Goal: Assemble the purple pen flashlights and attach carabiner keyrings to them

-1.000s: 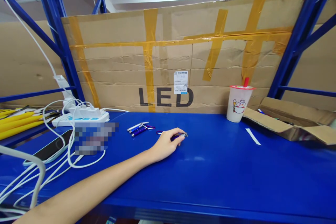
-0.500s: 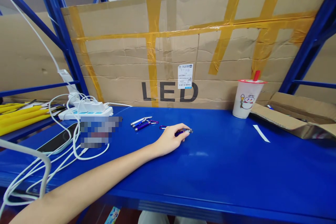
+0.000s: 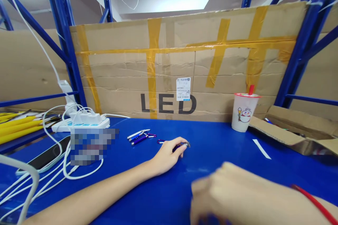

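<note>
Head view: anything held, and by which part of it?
Left hand holds a dark pen-shaped item near its silver end. Right hand: too blurred to tell.

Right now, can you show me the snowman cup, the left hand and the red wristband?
Snowman cup [image 3: 243, 114]: head view, on the middle of its side.
Left hand [image 3: 167, 154]: head view, on the back of it.
Red wristband [image 3: 313, 200]: head view, on its visible strip.

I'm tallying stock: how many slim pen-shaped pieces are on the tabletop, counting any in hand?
4: silver piece, blue piece and purple piece, grouped left of the left hand; dark piece, partly covered, in that hand. The blurred right hand may hide more.
</note>
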